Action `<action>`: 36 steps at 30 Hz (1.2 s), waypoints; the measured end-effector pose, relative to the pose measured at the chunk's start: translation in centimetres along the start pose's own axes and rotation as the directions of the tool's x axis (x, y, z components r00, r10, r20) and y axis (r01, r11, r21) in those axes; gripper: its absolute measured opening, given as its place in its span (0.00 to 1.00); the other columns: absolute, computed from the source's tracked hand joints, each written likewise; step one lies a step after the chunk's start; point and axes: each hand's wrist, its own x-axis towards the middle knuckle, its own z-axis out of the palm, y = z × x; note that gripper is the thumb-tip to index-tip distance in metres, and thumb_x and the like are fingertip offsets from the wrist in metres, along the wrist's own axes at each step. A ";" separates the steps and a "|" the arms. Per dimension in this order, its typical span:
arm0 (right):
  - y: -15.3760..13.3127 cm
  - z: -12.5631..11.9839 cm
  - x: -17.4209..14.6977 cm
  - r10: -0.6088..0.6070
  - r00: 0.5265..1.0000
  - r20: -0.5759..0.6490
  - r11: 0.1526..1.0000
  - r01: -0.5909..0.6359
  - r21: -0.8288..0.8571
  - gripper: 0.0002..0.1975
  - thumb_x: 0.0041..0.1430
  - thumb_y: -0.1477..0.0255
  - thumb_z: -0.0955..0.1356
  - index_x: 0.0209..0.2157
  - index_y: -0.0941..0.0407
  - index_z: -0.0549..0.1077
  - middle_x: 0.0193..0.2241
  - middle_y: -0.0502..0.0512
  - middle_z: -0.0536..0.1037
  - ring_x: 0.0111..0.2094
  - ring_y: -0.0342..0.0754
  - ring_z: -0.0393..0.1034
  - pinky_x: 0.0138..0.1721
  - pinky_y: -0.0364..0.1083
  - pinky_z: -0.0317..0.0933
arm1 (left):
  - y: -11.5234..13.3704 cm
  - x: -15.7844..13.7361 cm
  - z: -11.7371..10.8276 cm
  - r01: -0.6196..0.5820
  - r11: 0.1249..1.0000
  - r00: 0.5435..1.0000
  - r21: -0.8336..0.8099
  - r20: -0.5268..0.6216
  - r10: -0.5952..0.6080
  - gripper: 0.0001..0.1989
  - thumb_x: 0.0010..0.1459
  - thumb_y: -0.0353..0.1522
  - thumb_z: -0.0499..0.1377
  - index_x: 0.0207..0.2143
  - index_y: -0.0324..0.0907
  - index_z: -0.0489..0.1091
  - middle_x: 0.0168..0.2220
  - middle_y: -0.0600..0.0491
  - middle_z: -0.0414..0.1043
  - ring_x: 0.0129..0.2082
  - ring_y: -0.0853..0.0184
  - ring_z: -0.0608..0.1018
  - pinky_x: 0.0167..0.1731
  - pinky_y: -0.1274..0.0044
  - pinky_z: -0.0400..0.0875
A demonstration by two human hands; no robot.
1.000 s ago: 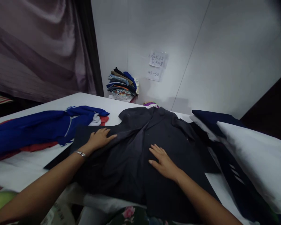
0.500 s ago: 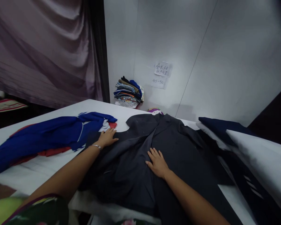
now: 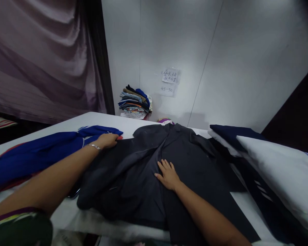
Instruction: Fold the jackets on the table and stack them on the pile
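A dark grey suit jacket [image 3: 187, 164] lies spread out in front of me, its collar toward the wall and its front creased. My right hand [image 3: 168, 176] rests flat on the front of it, fingers spread and holding nothing. At the jacket's left sleeve edge, my left hand [image 3: 107, 140] has its fingers bunched together on the dark cloth; their tips are partly hidden. Just beyond and beside that hand lies a blue garment with white stripes [image 3: 48, 147], with some red cloth under it.
White and navy folded clothes [image 3: 274, 160] are piled at the right. A stack of folded clothes [image 3: 135, 102] stands by the wall behind the white table [image 3: 92, 118]. Handwritten paper notes [image 3: 170, 77] hang on the wall. A mauve curtain [image 3: 41, 58] hangs at the left.
My left hand has shifted left and away from me along the sleeve edge, its fingers now closer together. The right hand stays flat on the jacket. The view has turned slightly right.
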 end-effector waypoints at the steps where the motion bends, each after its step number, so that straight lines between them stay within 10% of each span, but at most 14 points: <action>1: 0.1 0.1 0.0 -0.003 1.000 -0.001 1.000 0.003 0.005 0.36 0.64 0.51 0.54 0.66 0.56 0.48 0.67 0.61 0.46 0.67 0.55 0.35 0.64 0.58 0.30 | 1.1 -0.5 -1.7 -0.014 0.999 0.997 0.051 0.078 0.010 0.07 0.40 0.34 0.61 0.26 0.43 0.71 0.29 0.48 0.73 0.33 0.56 0.76 0.37 0.70 0.67; 5: 0.7 0.4 0.7 0.007 1.000 -0.025 0.981 -0.002 0.196 0.36 0.61 0.51 0.59 0.64 0.57 0.53 0.66 0.62 0.50 0.67 0.55 0.36 0.64 0.58 0.28 | 8.4 -4.5 -8.0 -0.303 0.952 0.906 0.046 0.325 0.273 0.09 0.44 0.38 0.59 0.23 0.42 0.65 0.23 0.55 0.66 0.27 0.66 0.70 0.30 0.77 0.62; 8: 1.6 -0.2 1.5 0.125 0.985 -0.119 0.776 -0.022 0.630 0.34 0.58 0.51 0.64 0.60 0.56 0.62 0.62 0.59 0.61 0.65 0.54 0.47 0.65 0.56 0.36 | 15.9 -8.4 -9.1 -0.533 0.838 0.720 -0.118 0.457 0.522 0.13 0.47 0.42 0.59 0.25 0.41 0.64 0.22 0.58 0.63 0.24 0.72 0.64 0.26 0.79 0.58; 13: 4.9 -2.5 0.4 0.362 0.931 0.039 -0.074 -0.013 0.997 0.29 0.59 0.48 0.59 0.48 0.56 0.71 0.43 0.60 0.78 0.47 0.54 0.72 0.48 0.53 0.66 | 26.3 -13.5 -1.1 -0.619 0.743 0.570 -0.254 0.504 0.648 0.09 0.51 0.35 0.59 0.23 0.41 0.65 0.19 0.59 0.61 0.20 0.73 0.61 0.22 0.78 0.55; 17: 7.9 -3.8 -2.9 0.385 0.896 0.222 -0.295 -0.109 0.949 0.27 0.61 0.49 0.57 0.43 0.56 0.71 0.37 0.61 0.79 0.42 0.54 0.75 0.41 0.51 0.69 | 29.0 -16.0 8.5 -0.568 0.784 0.583 -0.251 0.550 0.598 0.10 0.53 0.32 0.57 0.19 0.41 0.65 0.13 0.58 0.56 0.16 0.70 0.64 0.21 0.76 0.59; 21: 9.2 -3.9 -5.0 0.289 0.932 0.221 -0.289 -0.135 0.948 0.16 0.62 0.60 0.62 0.40 0.57 0.72 0.38 0.60 0.79 0.43 0.52 0.74 0.44 0.50 0.68 | 27.9 -17.6 15.1 -0.319 0.859 0.670 -0.400 0.546 0.503 0.06 0.54 0.35 0.58 0.26 0.44 0.66 0.15 0.57 0.63 0.14 0.68 0.68 0.21 0.75 0.62; 24: 9.2 -3.6 -4.9 0.309 0.933 0.187 -0.171 -0.139 0.975 0.13 0.55 0.66 0.69 0.40 0.57 0.72 0.39 0.59 0.79 0.44 0.51 0.73 0.45 0.48 0.67 | 26.5 -18.1 16.8 -0.210 0.810 0.654 -0.547 0.537 0.532 0.10 0.55 0.40 0.56 0.26 0.45 0.64 0.21 0.55 0.71 0.15 0.68 0.71 0.22 0.74 0.65; 27: 9.4 -3.7 -4.1 0.388 0.906 0.168 -0.059 -0.158 0.986 0.22 0.50 0.69 0.72 0.48 0.56 0.70 0.43 0.59 0.78 0.45 0.51 0.73 0.45 0.48 0.66 | 24.5 -17.0 15.7 -0.191 0.774 0.677 -0.604 0.490 0.549 0.11 0.57 0.42 0.54 0.28 0.45 0.66 0.26 0.54 0.75 0.20 0.67 0.76 0.23 0.76 0.67; 32: 10.5 -5.8 -1.6 0.492 0.850 0.189 0.192 -0.318 0.929 0.30 0.59 0.68 0.66 0.61 0.56 0.56 0.57 0.65 0.67 0.51 0.50 0.69 0.44 0.48 0.66 | 17.3 -9.3 11.4 -0.141 0.872 0.955 -0.469 0.168 0.246 0.07 0.55 0.37 0.56 0.31 0.43 0.70 0.34 0.51 0.77 0.38 0.61 0.78 0.36 0.75 0.69; 36: 11.7 -7.4 2.4 0.562 0.812 0.157 0.333 -0.396 0.856 0.31 0.59 0.65 0.66 0.62 0.57 0.56 0.58 0.67 0.66 0.55 0.53 0.65 0.49 0.51 0.63 | 10.4 -1.3 9.4 0.067 0.923 0.998 -0.380 0.021 -0.064 0.09 0.53 0.37 0.56 0.30 0.41 0.71 0.37 0.45 0.77 0.45 0.54 0.76 0.43 0.69 0.68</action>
